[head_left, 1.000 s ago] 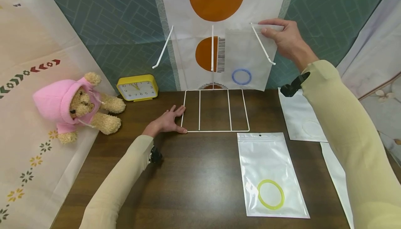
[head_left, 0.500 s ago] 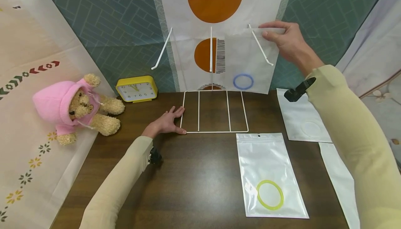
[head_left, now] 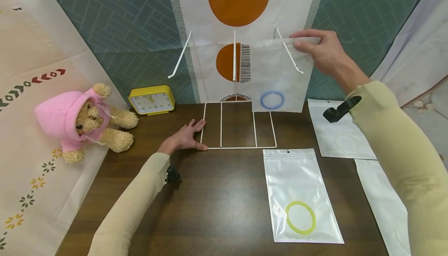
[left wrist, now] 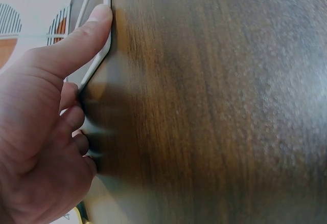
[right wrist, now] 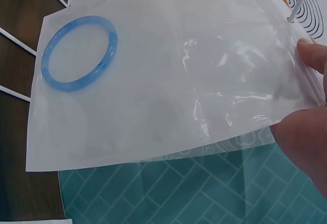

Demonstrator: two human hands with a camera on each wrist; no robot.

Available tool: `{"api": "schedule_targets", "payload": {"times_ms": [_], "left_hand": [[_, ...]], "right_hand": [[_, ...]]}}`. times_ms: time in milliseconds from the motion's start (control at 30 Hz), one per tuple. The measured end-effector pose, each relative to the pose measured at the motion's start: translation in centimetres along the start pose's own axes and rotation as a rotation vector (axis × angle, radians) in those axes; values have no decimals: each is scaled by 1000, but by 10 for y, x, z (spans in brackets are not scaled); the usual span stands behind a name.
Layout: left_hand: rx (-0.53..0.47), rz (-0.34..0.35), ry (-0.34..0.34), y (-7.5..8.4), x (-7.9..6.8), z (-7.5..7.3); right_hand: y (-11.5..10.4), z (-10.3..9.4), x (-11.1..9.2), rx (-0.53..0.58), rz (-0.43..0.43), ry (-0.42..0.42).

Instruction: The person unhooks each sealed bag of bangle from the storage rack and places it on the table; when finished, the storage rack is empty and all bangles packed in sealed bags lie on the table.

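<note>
My right hand (head_left: pixel 327 51) pinches the upper right edge of a translucent white zip bag (head_left: pixel 260 65). A blue ring (head_left: pixel 272 100) shows near the bag's bottom; the right wrist view has it as well (right wrist: pixel 48 55). The right prong (head_left: pixel 292 59) of a white wire display rack (head_left: pixel 231 148) appears to pass through the bag's top. Its other two prongs carry nothing. At the rack base's front left corner, my left hand (head_left: pixel 183 137) rests with fingers spread. The left wrist view has the thumb (left wrist: pixel 84 40) lying on the wire, the other fingers partly hidden.
A zip bag with a yellow-green ring (head_left: pixel 301 166) lies on the brown table (head_left: pixel 210 201). More white bags (head_left: pixel 344 127) lie at the right under my sleeve. A yellow clock (head_left: pixel 152 100) and a teddy bear in a pink hoodie (head_left: pixel 82 118) are at the left.
My right hand has drawn the bag forward and down along the right prong; its bottom edge now overlaps the rack's base. My left hand has stayed on the rack corner.
</note>
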State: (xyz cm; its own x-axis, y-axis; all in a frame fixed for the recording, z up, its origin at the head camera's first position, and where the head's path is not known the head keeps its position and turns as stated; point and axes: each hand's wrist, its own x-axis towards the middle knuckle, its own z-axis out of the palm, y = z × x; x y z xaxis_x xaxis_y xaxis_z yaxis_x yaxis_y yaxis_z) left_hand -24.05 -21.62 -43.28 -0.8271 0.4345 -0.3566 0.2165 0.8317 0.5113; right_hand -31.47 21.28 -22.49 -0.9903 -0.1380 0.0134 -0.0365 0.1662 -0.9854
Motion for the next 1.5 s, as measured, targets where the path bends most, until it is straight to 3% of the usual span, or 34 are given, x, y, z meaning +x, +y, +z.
{"api": "schedule_targets", "payload": {"times_ms": [267,567,733,1067,1300,1500], "left_hand": [[-6,-30,-11,1,0,0],[1,-42,-14,0,1,0],[-4,-44,-16,0,2,0],[-8,-30,-14,1,1,-2],[-2,-22,-13,0,1,-1],[19,16,1,-1,2,1]], "right_hand": [[2,-3,-12,35,-37,-22],[3,-4,-30,-37,-40,-35],[4,-5,-39,87,-75,-57],[7,-7,-58,188,-85,-78],[5,-5,-74,144,-108,-78],[2,-5,-87,119,-79,-78]]}}
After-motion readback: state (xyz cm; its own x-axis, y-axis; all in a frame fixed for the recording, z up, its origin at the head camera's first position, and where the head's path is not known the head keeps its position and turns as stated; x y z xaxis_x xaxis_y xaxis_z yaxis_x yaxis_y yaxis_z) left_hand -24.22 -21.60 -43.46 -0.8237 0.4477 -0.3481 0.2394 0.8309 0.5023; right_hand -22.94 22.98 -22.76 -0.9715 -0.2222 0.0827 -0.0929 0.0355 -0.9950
